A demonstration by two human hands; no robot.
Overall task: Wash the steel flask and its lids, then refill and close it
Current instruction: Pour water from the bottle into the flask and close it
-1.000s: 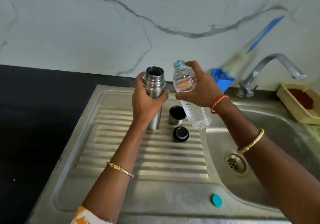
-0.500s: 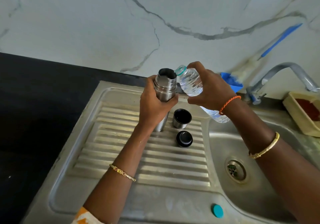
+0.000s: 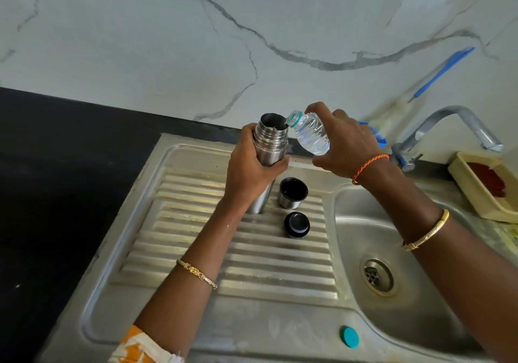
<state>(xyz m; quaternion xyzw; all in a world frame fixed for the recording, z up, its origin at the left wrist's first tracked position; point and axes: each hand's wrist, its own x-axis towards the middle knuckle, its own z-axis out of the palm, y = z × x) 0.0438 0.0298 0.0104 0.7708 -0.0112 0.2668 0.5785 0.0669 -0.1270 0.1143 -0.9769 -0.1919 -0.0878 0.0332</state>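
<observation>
Two lids (image 3: 293, 192) lie unfitted; left hand (image 3: 249, 172) grips flask (image 3: 270, 141), right hand (image 3: 346, 145) grips tilted bottle (image 3: 309, 133); refilling starts, closing remains.

Silver flask (image 3: 271, 141), clear bottle (image 3: 311, 134) with a teal neck ring, matching teal cap (image 3: 349, 337) – two black-lined lids (image 3: 293, 193), white wall (image 3: 196, 40) with grey veins, orange thread (image 3: 370, 163) on the wrist.

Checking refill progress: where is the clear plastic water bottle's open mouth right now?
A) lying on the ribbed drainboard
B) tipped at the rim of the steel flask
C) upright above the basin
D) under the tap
B: the right hand tilts the clear plastic water bottle so its mouth meets the rim of the steel flask, gripped by the left hand.
</observation>
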